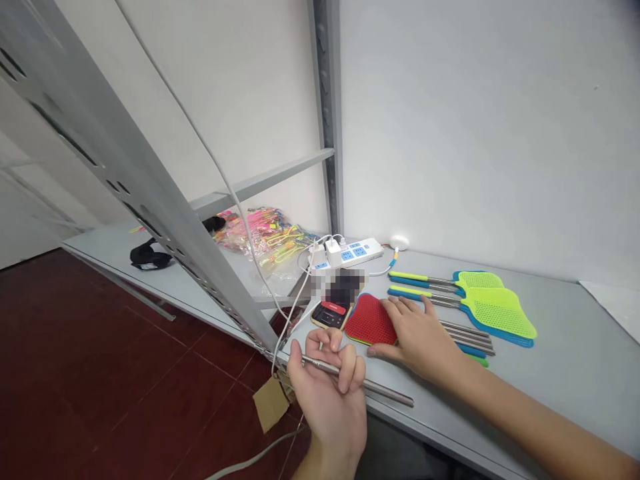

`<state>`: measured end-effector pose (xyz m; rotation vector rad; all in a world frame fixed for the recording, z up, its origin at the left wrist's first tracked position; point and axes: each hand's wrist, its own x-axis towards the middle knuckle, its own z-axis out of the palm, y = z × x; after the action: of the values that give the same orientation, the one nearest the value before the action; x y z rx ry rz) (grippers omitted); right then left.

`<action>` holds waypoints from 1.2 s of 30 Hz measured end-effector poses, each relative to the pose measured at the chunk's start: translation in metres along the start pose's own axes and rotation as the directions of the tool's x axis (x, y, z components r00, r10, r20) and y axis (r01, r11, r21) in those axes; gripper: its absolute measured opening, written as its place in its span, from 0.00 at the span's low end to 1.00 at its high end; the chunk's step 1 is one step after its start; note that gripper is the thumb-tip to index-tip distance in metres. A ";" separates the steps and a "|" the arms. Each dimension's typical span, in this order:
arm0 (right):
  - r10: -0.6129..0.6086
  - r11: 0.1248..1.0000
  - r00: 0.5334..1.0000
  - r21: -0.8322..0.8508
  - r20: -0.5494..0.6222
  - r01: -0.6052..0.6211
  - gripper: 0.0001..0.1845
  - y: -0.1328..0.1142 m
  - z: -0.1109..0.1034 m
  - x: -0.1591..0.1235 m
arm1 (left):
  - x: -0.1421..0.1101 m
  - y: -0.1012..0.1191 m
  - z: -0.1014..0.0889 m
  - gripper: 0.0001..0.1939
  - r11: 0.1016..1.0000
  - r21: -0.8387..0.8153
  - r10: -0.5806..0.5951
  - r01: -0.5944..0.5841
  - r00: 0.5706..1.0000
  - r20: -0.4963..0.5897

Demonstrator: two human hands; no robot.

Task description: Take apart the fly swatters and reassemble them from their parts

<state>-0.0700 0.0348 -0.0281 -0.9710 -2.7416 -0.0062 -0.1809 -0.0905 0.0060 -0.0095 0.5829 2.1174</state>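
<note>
My left hand [334, 393], palm up at the shelf's front edge, has its fingers curled round a slim metal tube [387, 391]. The tube slants down to the right, and grooves show near its upper left end. Fingers outstretched, my right hand [423, 333] lies over the edge of a red fly swatter head [369, 320], with a green rim showing beneath it. Several metal handles [473, 337] come out past my right wrist, with blue and green grips beside them. Behind lie yellow-green fly swatters [497, 310] stacked on blue ones.
A phone [337, 300], partly blurred, lies left of the red head. Behind it is a power strip [357, 252] with plugs and white cables. A grey upright [165, 200] crosses the left side. Beyond it are bagged colourful items [270, 233] and a black object [150, 255].
</note>
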 end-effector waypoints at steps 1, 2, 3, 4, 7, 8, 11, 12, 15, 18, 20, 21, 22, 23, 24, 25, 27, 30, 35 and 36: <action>-0.006 1.000 1.000 0.006 0.000 0.006 0.42 0.000 0.000 0.000 | 0.001 0.000 0.002 0.17 1.000 -0.004 -0.001 0.001 1.000 0.018; -0.011 1.000 1.000 0.014 0.000 0.011 0.41 0.000 0.001 0.001 | 0.002 -0.001 0.004 0.17 1.000 -0.009 0.002 -0.002 0.999 0.035; -0.015 1.000 1.000 0.023 -0.002 0.015 0.41 0.000 0.001 0.001 | 0.003 -0.001 0.007 0.16 1.000 -0.014 0.008 -0.007 0.999 0.051; -0.016 0.999 1.000 0.037 -0.007 0.016 0.40 0.000 0.000 0.002 | 0.004 -0.002 0.010 0.16 1.000 -0.022 0.018 -0.017 0.998 0.064; -0.004 0.987 0.999 0.160 -0.040 0.010 0.30 0.003 -0.010 -0.001 | 0.007 -0.005 0.021 0.16 0.998 -0.051 0.051 -0.047 0.995 0.091; 0.010 0.967 0.999 0.256 -0.046 0.002 0.26 0.005 -0.016 -0.004 | 0.008 -0.007 0.024 0.16 0.997 -0.062 0.060 -0.054 0.993 0.099; 0.102 0.754 0.995 0.654 -0.025 -0.061 0.24 0.014 -0.042 -0.017 | 0.018 -0.016 0.037 0.15 0.993 -0.102 0.070 -0.059 0.992 0.105; 0.131 0.646 0.991 0.758 0.004 -0.088 0.25 0.017 -0.051 -0.023 | 0.022 -0.020 0.041 0.15 0.992 -0.114 0.056 -0.046 0.994 0.092; 0.118 0.482 0.984 0.858 0.134 -0.175 0.24 0.025 -0.074 -0.042 | 0.032 -0.040 0.056 0.14 0.992 -0.123 -0.021 0.025 0.999 0.035; 0.075 0.613 0.974 0.761 0.214 -0.215 0.19 0.033 -0.086 -0.058 | 0.033 -0.065 0.071 0.16 0.992 -0.102 -0.077 0.079 0.997 0.029; 0.100 0.695 0.977 0.689 0.190 -0.205 0.17 0.041 -0.087 -0.067 | 0.029 -0.082 0.076 0.15 0.990 -0.095 -0.103 0.106 0.994 0.034; 0.123 0.723 0.977 0.659 0.171 -0.207 0.16 0.047 -0.087 -0.071 | 0.027 -0.091 0.076 0.14 0.988 -0.091 -0.118 0.121 0.992 0.032; 0.147 0.746 0.976 0.630 0.160 -0.216 0.16 0.055 -0.086 -0.074 | 0.025 -0.098 0.074 0.13 0.987 -0.082 -0.136 0.138 0.990 0.029; 0.171 0.765 0.973 0.601 0.156 -0.231 0.16 0.064 -0.085 -0.076 | 0.023 -0.105 0.070 0.13 0.986 -0.063 -0.152 0.153 0.988 0.019; 0.191 0.782 0.968 0.572 0.160 -0.249 0.16 0.073 -0.083 -0.078 | 0.023 -0.110 0.065 0.12 0.986 -0.030 -0.162 0.163 0.987 0.007; 0.205 0.796 0.964 0.545 0.168 -0.264 0.17 0.083 -0.081 -0.079 | 0.023 -0.114 0.058 0.12 0.987 0.021 -0.156 0.156 0.988 -0.006; 0.209 0.820 0.962 0.506 0.175 -0.270 0.19 0.103 -0.076 -0.079 | 0.025 -0.115 0.041 0.12 0.984 0.169 -0.057 0.059 0.998 -0.014; 0.155 0.872 0.972 0.438 0.175 -0.218 0.20 0.127 -0.064 -0.072 | 0.028 -0.103 0.015 0.14 0.852 0.463 0.183 -0.244 0.968 0.173; 0.053 0.945 0.973 0.303 0.224 -0.122 0.22 0.146 -0.038 -0.055 | 0.022 -0.080 -0.004 0.12 0.277 0.593 -0.167 -0.756 0.570 0.805; 0.042 0.952 0.971 0.284 0.236 -0.110 0.22 0.148 -0.034 -0.052 | 0.020 -0.080 -0.004 0.14 0.184 0.534 -0.264 -0.825 0.482 0.835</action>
<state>0.0686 0.1147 -0.0175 -1.0456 -2.7889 0.5458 -0.1307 -0.0389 -0.0340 1.9995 1.2664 1.3866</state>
